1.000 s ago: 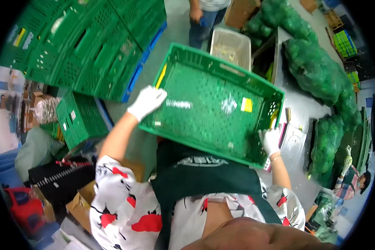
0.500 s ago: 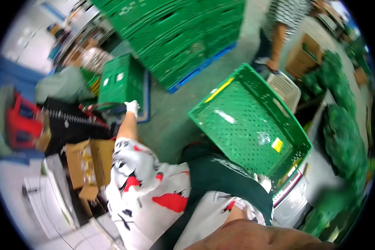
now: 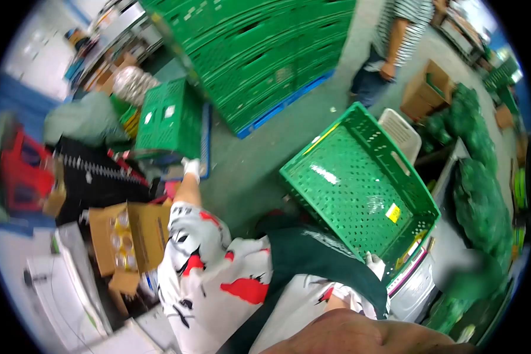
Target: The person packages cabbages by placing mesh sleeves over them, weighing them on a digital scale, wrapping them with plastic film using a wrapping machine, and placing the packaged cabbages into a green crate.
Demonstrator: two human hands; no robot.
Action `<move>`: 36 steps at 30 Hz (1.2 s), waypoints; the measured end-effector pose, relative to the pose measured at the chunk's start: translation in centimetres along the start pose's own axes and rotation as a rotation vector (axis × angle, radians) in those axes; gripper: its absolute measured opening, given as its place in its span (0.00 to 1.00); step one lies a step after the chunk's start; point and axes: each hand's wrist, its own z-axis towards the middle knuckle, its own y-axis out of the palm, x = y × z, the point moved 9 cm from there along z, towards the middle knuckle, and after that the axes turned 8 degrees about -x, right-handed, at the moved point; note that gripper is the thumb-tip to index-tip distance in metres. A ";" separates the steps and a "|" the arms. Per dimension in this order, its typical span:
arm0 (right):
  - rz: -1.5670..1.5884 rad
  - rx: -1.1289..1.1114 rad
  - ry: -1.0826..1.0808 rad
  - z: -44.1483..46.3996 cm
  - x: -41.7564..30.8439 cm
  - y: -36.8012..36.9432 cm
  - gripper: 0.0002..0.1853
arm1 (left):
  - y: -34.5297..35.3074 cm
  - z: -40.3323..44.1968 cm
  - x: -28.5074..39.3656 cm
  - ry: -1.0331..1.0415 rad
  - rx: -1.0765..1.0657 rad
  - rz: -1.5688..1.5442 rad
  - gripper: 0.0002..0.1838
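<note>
A shallow, empty green plastic crate (image 3: 351,194) is tilted in front of my body, a yellow label on its perforated bottom. My right hand (image 3: 375,264), in a white glove, grips its near rim; the fingertips show over the edge. My left hand (image 3: 191,167), also gloved in white, reaches out to the left with its fingers extended and nothing visible in it. Close by is another green crate (image 3: 168,118), stood on its side on a blue pallet (image 3: 206,141). Whether the left fingertips touch anything there cannot be made out.
Stacked green crates (image 3: 259,65) rise on a blue pallet ahead. A person in a striped shirt (image 3: 416,23) stands beyond my crate, near a beige basket (image 3: 402,134) and a cardboard box (image 3: 428,88). Green net sacks (image 3: 484,200) line the right; an open carton (image 3: 130,239) sits left.
My left hand has come down slightly, away from the sideways crate. The held crate has shifted a little lower in view. The other person's hand has moved up from the beige basket.
</note>
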 end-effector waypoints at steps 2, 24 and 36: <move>0.162 -0.009 0.101 -0.1 0.6 -0.7 0.20 | -0.6 1.8 -1.8 -0.001 -0.036 -0.145 0.45; 0.157 0.401 0.410 -2.0 0.6 -3.5 0.21 | 20.7 -1.6 4.0 0.254 -0.677 0.258 0.33; 0.233 0.581 0.476 -3.2 1.0 -3.7 0.18 | 38.5 -39.4 4.7 1.306 -1.283 1.722 0.26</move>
